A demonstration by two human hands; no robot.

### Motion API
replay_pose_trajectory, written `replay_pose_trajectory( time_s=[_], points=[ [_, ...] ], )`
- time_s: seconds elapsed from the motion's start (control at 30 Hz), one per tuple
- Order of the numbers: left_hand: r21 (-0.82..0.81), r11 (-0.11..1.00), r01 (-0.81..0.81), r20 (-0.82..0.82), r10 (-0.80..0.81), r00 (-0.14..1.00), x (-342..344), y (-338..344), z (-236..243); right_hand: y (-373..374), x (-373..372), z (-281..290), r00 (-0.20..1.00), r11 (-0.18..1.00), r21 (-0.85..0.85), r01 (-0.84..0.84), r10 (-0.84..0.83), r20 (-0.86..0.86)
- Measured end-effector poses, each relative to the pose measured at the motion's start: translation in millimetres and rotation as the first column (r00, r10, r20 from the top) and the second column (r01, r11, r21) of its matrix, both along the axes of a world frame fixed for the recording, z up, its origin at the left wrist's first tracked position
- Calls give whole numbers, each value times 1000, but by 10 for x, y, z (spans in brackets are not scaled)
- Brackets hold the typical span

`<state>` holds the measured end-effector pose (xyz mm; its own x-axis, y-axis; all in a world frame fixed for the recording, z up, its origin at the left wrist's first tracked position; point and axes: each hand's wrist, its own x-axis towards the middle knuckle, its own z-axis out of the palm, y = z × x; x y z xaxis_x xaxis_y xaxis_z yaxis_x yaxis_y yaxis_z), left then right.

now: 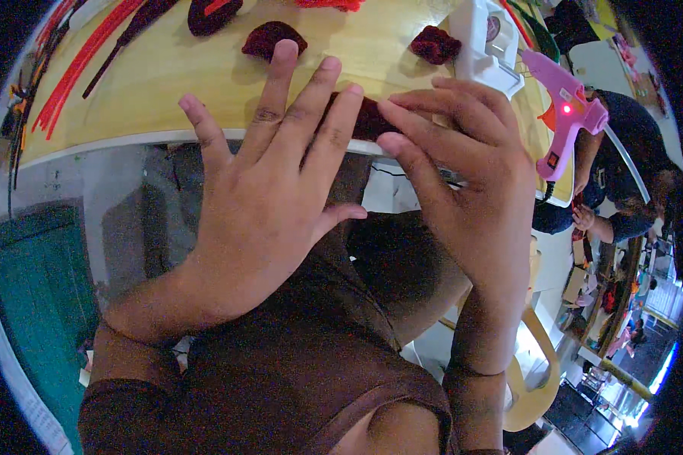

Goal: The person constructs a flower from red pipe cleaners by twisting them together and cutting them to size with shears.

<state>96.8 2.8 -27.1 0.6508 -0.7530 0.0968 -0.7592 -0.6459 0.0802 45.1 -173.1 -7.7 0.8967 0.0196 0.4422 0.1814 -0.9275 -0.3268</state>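
Observation:
My left hand (pixel 262 182) lies flat near the table's front edge, its fingers spread and pointing away from me. Its forefinger rests against a dark red fuzzy piece (pixel 368 120), partly hidden beneath the hands. At the right end of that piece my right hand (pixel 463 144) has thumb and forefinger closed on it, the other fingers bent above. Just beyond my left fingertips is a dark red fuzzy curved piece (pixel 269 38). Another crumpled dark red piece (pixel 435 45) sits farther right, beyond my right hand.
A pink glue gun (pixel 561 114) with a lit red light and a glue stick stands at the table's right edge, beside a white plastic holder (pixel 489 49). Red fuzzy stems (pixel 91 57) lie at the far left. Another person (pixel 630 152) works at the right.

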Motion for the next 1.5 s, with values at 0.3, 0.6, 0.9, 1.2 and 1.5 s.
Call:
replay_pose_trajectory(
  time_s=[0.3,0.6,0.9,1.2,1.5],
  points=[
    [-21,1000,2,-2,-2,1000,-18,5,-9,0,-22,-108,992,999,40,6,-10,123],
    [78,995,60,-15,-59,998,-91,-48,175,23,-18,-128,991,997,-65,-28,36,128],
    [-3,999,52,-35,-52,998,-89,-43,63,87,-50,-111,990,1000,-23,-10,14,137],
    [-5,999,54,-23,-54,998,-66,-47,44,-41,-50,61,999,999,-28,22,-21,39],
    [-53,995,85,-65,-88,994,-46,-63,53,-1,16,6,996,997,31,73,-74,48]
  ],
)
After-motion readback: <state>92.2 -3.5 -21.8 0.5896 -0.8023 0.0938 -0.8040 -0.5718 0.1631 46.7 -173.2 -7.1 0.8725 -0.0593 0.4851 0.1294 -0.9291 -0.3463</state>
